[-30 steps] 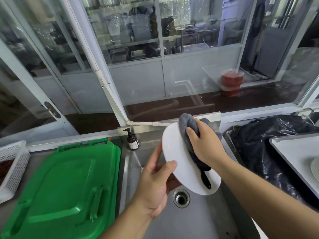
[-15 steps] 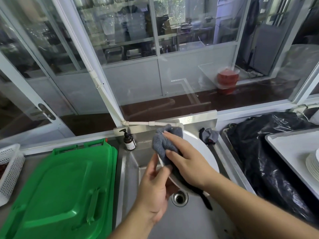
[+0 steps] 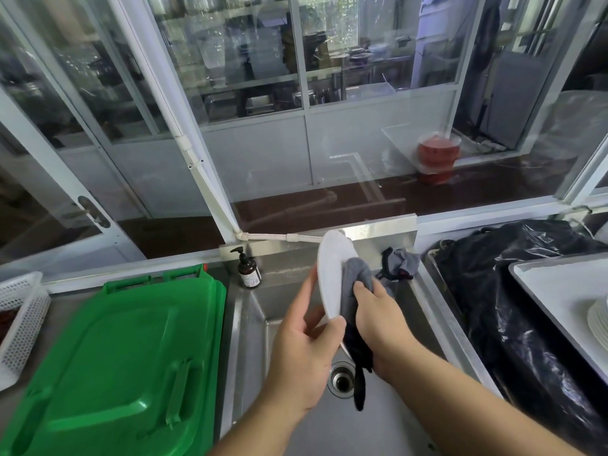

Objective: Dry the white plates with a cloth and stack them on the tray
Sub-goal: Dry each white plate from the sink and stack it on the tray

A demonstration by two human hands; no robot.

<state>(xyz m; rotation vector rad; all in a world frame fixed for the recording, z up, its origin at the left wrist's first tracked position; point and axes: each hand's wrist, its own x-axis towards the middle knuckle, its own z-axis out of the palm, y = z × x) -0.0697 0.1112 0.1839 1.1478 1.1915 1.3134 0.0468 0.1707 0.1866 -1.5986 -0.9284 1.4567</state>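
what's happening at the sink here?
A person is drying a white plate over the steel sink. The left hand grips the plate by its lower edge, holding it nearly on edge, while the right hand presses a grey cloth against its face. At the far right, a stack of white plates sits on the tray. Another cloth lies at the sink's back corner, and a green bin lid is to the left.

Sink basin open below

Green bin lid (image 3: 108, 363) bounds the sink (image 3: 260, 324) on the left; black plastic bag (image 3: 513, 311) and white tray (image 3: 566, 291) crowd the right.
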